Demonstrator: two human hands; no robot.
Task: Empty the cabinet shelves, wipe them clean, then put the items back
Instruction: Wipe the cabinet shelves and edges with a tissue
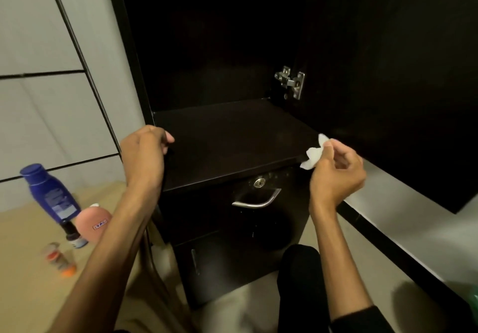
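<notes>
Your right hand (pixel 336 175) pinches the tissue (pixel 314 154) at the shelf's (pixel 232 138) front right corner; bare shelf runs leftward from it. Left hand (pixel 144 151) grips the front left edge. Bottles (pixel 50 193) sit left of and below that hand.

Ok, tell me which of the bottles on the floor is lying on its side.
The small bottle with the orange cap, nearest the camera, lies on its side. The tall blue bottle, pink bottle and little dark dropper bottle all stand upright behind it.
</notes>
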